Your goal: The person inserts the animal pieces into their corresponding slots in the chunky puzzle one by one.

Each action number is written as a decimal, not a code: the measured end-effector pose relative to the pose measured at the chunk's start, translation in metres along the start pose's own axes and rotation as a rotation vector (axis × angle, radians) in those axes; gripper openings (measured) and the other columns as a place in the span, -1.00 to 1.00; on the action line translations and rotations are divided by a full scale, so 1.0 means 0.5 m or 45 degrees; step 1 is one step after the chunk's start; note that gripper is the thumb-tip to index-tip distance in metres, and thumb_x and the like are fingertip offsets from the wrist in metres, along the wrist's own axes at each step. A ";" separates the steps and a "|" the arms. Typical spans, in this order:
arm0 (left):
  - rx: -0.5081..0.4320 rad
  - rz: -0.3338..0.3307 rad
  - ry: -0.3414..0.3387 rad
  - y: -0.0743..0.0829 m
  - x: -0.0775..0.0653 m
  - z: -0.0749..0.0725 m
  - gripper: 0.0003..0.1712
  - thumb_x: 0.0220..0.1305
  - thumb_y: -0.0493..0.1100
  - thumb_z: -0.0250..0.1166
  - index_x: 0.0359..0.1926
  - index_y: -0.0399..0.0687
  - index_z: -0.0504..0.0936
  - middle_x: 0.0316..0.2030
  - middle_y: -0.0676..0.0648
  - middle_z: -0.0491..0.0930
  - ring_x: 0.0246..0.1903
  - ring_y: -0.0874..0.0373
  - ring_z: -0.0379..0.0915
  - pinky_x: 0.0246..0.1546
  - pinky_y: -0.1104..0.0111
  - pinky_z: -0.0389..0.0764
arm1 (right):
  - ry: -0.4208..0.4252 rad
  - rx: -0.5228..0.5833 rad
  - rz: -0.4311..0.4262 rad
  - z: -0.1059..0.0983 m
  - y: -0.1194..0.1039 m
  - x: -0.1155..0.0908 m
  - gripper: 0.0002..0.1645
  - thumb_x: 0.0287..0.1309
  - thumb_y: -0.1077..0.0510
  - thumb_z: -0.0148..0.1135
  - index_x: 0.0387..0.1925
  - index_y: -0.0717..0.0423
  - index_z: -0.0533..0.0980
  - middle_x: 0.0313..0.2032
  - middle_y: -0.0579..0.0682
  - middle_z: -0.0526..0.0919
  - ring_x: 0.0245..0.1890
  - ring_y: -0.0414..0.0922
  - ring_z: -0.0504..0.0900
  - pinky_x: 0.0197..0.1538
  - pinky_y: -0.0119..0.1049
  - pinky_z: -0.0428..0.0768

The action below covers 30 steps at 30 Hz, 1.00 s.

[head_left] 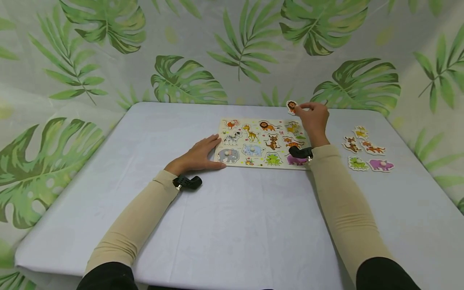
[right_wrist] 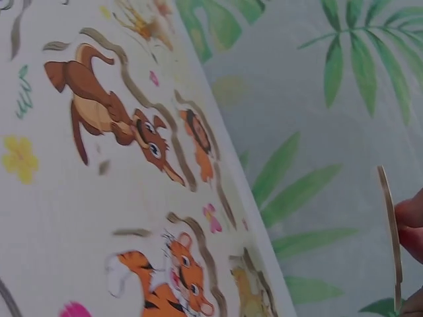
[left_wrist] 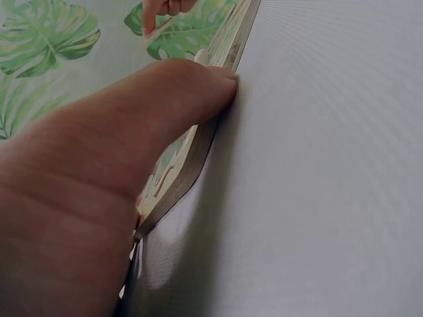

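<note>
A wooden animal puzzle board [head_left: 262, 160] lies flat on the table, with knobbed pieces such as the grey elephant [head_left: 228, 156] in it. My left hand [head_left: 201, 155] rests against its left side, thumb along the near edge, fingers extended. In the left wrist view the thumb [left_wrist: 192, 89] touches the board's edge. Above the far right of the board, my right hand [head_left: 314, 121] pinches a lion puzzle piece [head_left: 291, 106]. The right wrist view shows this piece [right_wrist: 388, 231] edge-on at the fingertips. A lion picture [head_left: 269, 126] is on the board's upper part.
Right of the board lie loose pieces: a yellow animal [head_left: 361, 132], a kangaroo [head_left: 351, 145], a tiger [head_left: 373, 148], a green frog [head_left: 358, 163] and a purple hippo [head_left: 381, 165]. A leaf-patterned cloth [head_left: 195, 36] hangs behind the white table [head_left: 232, 225].
</note>
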<state>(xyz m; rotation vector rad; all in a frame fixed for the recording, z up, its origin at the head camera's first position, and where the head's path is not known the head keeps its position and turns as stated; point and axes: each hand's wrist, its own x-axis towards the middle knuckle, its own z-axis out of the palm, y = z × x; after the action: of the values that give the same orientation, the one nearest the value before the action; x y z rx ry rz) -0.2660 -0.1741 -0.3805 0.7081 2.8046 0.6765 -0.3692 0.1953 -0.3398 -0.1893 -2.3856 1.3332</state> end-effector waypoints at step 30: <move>0.000 0.010 -0.001 -0.003 0.001 0.003 0.17 0.10 0.37 0.26 0.52 -0.08 -0.05 0.52 -0.06 -0.18 0.48 -0.05 -0.30 0.42 0.01 -0.14 | -0.130 -0.020 -0.139 0.098 -0.036 -0.028 -0.68 0.18 -0.05 0.30 -0.21 0.09 0.70 -0.68 -0.12 0.50 -0.78 -0.21 0.28 -0.60 -0.28 0.31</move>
<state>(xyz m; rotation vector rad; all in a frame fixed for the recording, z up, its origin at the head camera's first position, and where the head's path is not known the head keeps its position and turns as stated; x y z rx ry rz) -0.2668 -0.1745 -0.3824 0.7192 2.8022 0.6772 -0.3751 0.1426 -0.3512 0.0054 -2.4531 1.3026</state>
